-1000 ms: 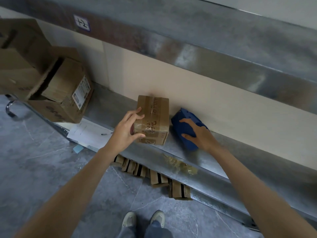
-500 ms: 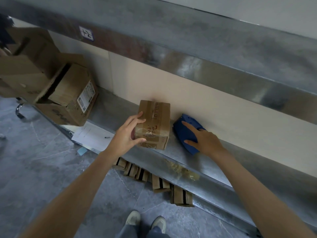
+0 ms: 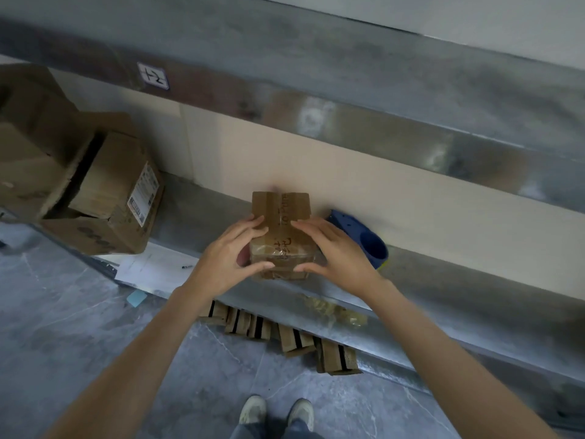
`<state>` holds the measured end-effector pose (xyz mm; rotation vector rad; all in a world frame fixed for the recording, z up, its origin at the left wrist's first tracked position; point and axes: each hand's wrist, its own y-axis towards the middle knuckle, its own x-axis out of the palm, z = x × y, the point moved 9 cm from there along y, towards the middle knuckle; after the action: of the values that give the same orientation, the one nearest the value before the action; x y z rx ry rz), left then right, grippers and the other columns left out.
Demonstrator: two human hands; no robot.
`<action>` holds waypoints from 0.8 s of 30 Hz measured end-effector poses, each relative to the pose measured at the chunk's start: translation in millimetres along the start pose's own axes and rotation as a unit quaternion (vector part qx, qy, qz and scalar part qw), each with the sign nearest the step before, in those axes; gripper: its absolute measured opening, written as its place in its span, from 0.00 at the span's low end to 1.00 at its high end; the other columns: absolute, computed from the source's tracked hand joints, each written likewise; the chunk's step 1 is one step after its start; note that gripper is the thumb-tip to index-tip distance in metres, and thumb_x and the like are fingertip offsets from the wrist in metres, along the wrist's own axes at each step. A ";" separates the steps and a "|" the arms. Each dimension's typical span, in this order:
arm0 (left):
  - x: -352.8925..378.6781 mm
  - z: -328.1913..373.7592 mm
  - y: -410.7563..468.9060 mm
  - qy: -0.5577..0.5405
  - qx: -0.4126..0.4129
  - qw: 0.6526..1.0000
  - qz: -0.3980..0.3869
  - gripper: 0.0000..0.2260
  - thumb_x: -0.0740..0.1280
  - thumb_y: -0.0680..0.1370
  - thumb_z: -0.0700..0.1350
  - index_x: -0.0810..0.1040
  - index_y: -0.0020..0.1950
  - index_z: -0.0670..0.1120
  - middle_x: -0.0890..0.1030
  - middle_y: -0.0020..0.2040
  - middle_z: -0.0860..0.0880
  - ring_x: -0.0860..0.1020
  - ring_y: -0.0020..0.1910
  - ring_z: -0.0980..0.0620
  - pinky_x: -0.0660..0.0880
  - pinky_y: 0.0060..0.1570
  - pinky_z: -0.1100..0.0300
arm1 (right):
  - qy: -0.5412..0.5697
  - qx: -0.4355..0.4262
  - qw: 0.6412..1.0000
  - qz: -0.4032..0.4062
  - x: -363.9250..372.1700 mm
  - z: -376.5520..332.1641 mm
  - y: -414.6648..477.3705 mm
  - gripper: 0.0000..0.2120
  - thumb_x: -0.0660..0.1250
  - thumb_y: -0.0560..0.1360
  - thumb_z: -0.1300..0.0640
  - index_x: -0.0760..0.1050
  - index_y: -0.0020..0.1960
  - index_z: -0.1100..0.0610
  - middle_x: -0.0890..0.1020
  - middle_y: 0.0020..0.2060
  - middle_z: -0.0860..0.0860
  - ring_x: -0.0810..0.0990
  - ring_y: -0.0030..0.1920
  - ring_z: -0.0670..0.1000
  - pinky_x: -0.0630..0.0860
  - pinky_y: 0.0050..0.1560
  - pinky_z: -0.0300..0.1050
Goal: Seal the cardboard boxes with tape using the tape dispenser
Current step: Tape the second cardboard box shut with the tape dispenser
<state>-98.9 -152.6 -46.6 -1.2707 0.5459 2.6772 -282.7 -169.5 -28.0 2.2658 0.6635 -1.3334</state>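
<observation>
A small cardboard box [image 3: 280, 217] sits on a low metal shelf [image 3: 459, 289], seen from above. The left hand [image 3: 228, 258] grips its left side and the right hand [image 3: 338, 251] its right side. On both, the fingers curl over the top and the thumbs press the near face. Glossy tape already crosses the box's near end and looks wrinkled.

The blue tape dispenser [image 3: 368, 243] lies just right of the box against the wall [image 3: 316, 172], partly behind the right hand, with nobody holding it.

Likely risks: reaching for the dispenser means freeing one hand, and the light box may then slide or tip towards the shelf edge in front of it. A wad of clear tape [image 3: 335, 310] lies in front of the box to its right and could snag a sleeve or the box.

Left of the box stand larger cardboard boxes [image 3: 104, 191], with a sheet of paper [image 3: 148, 267] between. Below the box, on the floor [image 3: 79, 327], lie flattened cardboard pieces [image 3: 285, 335] and the person's shoes [image 3: 253, 413].
</observation>
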 end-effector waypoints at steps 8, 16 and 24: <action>0.3 -1.7 1.9 0.016 0.049 0.999 0.014 0.27 0.67 0.74 0.60 0.75 0.70 0.48 0.72 0.72 0.52 0.66 0.74 0.56 0.69 0.68 0.57 | 0.028 0.025 0.999 0.036 6.3 8.6 1.6 0.32 0.69 0.76 0.44 0.58 0.74 0.38 0.69 0.73 0.51 0.64 0.74 0.50 0.77 0.60 0.54; -0.4 1.9 2.6 0.016 0.003 0.998 0.055 0.31 0.72 0.72 0.61 0.72 0.71 0.50 0.74 0.69 0.54 0.68 0.72 0.57 0.70 0.63 0.60 | 0.045 0.055 0.996 0.057 0.8 7.6 6.2 0.34 0.70 0.71 0.35 0.62 0.73 0.42 0.72 0.69 0.44 0.69 0.69 0.45 0.77 0.59 0.51; -4.2 5.9 2.8 -0.029 -0.068 0.991 0.112 0.24 0.67 0.72 0.59 0.76 0.64 0.50 0.78 0.64 0.54 0.74 0.66 0.55 0.73 0.59 0.58 | 0.061 0.099 0.986 0.118 1.1 -0.4 6.1 0.27 0.68 0.75 0.42 0.66 0.71 0.45 0.75 0.63 0.41 0.72 0.65 0.43 0.77 0.50 0.43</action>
<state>-101.3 -152.8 -39.1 -1.2270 0.5371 2.9722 -278.3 -174.0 -28.0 2.5088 0.2970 -1.1991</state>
